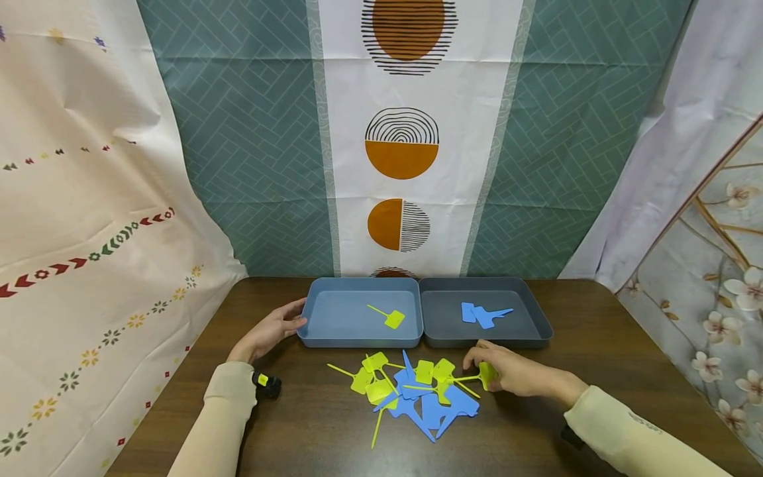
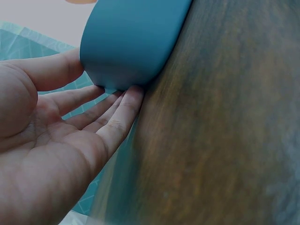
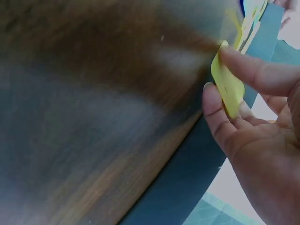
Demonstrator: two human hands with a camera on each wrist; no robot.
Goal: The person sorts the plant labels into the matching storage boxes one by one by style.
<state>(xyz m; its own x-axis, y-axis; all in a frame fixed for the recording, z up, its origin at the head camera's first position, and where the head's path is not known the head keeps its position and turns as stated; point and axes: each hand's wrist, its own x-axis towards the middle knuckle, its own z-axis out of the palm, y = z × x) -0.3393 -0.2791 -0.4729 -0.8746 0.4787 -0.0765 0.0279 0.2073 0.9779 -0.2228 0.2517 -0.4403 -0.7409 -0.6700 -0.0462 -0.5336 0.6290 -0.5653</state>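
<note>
My left hand rests its thumb and fingertips against the left end of the blue-grey tray; in the left wrist view, fairly straight fingers touch its outer wall. My right hand pinches the flat head of a yellow plant label between thumb and fingers, in front of the dark grey tray. That label also shows in the right wrist view. Its stem points left over a mixed pile of yellow plant labels and blue plant labels.
One yellow label lies in the blue-grey tray. A few blue labels lie in the dark grey tray. Both trays stand side by side at the back of the brown wooden table, before a patterned curtain.
</note>
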